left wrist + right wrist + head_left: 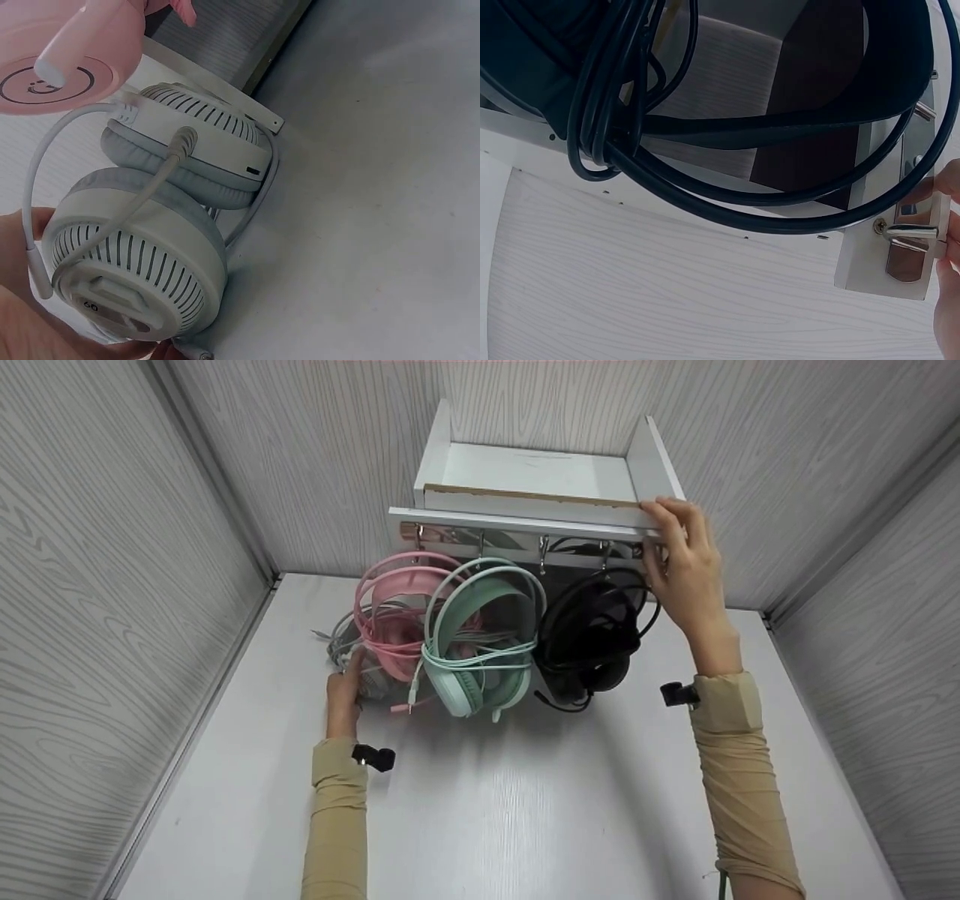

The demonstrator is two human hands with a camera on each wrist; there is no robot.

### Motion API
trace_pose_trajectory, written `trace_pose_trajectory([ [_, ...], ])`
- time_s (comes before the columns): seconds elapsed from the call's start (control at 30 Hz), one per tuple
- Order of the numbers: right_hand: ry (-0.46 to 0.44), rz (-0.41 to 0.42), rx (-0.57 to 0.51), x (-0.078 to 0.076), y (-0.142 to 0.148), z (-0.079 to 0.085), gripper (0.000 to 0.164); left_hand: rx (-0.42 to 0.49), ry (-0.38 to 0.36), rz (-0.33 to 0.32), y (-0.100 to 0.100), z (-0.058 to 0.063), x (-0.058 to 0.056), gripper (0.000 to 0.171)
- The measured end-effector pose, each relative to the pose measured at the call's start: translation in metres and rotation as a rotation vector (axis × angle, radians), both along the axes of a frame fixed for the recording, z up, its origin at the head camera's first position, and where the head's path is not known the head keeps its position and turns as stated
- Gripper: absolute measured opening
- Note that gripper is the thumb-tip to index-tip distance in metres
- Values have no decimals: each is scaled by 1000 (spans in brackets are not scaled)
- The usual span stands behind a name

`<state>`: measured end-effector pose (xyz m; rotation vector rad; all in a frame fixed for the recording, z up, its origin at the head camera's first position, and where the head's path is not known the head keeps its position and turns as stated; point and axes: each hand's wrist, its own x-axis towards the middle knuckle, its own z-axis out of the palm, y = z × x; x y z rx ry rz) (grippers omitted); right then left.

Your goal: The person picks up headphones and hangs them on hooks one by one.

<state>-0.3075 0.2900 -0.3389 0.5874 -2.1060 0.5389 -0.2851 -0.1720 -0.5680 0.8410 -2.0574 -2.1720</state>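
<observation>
My left hand (345, 690) grips an ear cup of a white-and-grey headset (135, 255), low behind the pink one; its cable loops in front of the cups. Up at the right end of the white hook rail (525, 523), my right hand (690, 570) holds the board, fingers over the top and thumb below. From the rail's metal hooks hang a pink headset (397, 585), a mint-green headset (487, 577) and a black headset (589, 637), each with its cable wound round it. The pink one partly hides the white-and-grey headset in the head view.
Behind the rail stands a white shelf unit (532, 469) with raised sides, against the wood-patterned back wall (540, 405). Similar panels (97, 585) rise on both sides. Beneath everything is a white tabletop (510, 810). A metal hook (911, 232) sits near my right fingers.
</observation>
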Motion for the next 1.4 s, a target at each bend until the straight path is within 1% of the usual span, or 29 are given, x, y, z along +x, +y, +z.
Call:
trace_pose_trajectory([
  [0.07,-2,1,0,0,0,0,42,29,30,14,1,0,1,46],
  [0.17,-4,2,1,0,1,0,42,59,68,36,2,-1,2,46],
  [0.33,-8,3,-1,0,0,0,42,55,80,78,5,-7,4,41],
  [0.37,-8,3,-2,1,0,0,42,55,83,85,6,-9,4,43],
  [0.4,-9,2,-5,1,0,0,42,53,85,92,7,-10,4,50],
  [0.5,-16,-1,-11,1,-1,0,42,66,89,109,10,-14,6,82],
  [0.53,-18,-2,-14,1,-1,0,42,70,93,113,11,-16,7,88],
  [0.57,-19,-4,-14,1,-1,0,42,69,92,115,11,-17,7,93],
  [0.63,-22,-6,-14,1,-1,-1,42,72,93,117,12,-20,9,95],
  [0.77,-21,-3,-14,1,-1,-1,43,61,109,111,13,-21,10,93],
  [0.93,-15,-7,-9,1,-1,0,43,50,169,108,15,-20,8,85],
  [1.0,-15,-10,-7,2,0,0,43,62,193,113,16,-19,8,82],
  [1.07,-15,-7,-5,2,0,-1,44,79,198,121,17,-19,8,82],
  [1.13,-15,-4,-3,2,-1,-1,43,93,197,141,18,-20,10,82],
  [1.23,-17,3,-5,2,-1,-1,43,107,211,189,16,-21,12,80],
  [1.4,-20,3,-21,2,-1,0,44,139,268,270,9,-20,17,75],
])
